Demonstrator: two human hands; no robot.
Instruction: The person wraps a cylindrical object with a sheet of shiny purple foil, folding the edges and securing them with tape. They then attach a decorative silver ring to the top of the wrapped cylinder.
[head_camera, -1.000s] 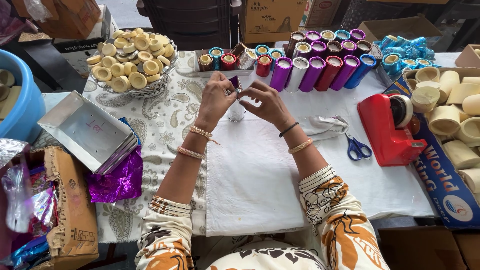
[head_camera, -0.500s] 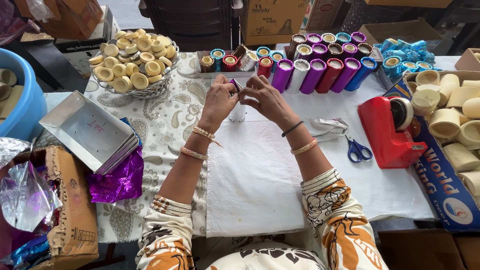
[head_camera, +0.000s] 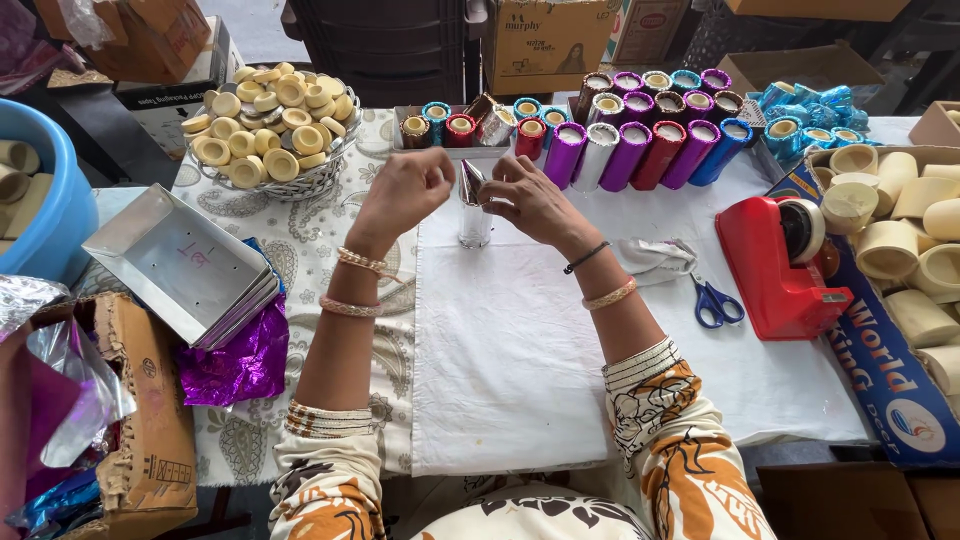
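Head view: the desk (head_camera: 500, 400), laid with a white cloth over a patterned one, carries everything, and places below are told from the silver foil tube (head_camera: 473, 210) standing upright at its middle. Beyond the tube runs a row of foil-wrapped tubes (head_camera: 640, 150) in purple, silver, red and blue. Far to its left and back sits a wire basket of bare cream rings (head_camera: 270, 130); nearer on the left lies a stack of silver trays (head_camera: 185, 265) with purple foil (head_camera: 235, 365) beneath. To its right stand a red tape dispenser (head_camera: 785, 265) and, closer, blue-handled scissors (head_camera: 715, 300).

The step in hand looks like closing the foil at the tube's top: the foil there is gathered into a point. The right hand (head_camera: 530, 200) pinches that foil at the upper edge, fingers closed on it. The left hand (head_camera: 405, 190) is curled shut just left of the tube; I cannot tell whether it grips anything. The next move, I judge, calls for steadying the tube while the loose foil is pressed flat, since the thin foil could tear or the tube could tip.

Against half a second ago, the hands have parted: they were then joined over the tube and hid it, and now its silver body and pointed top show.
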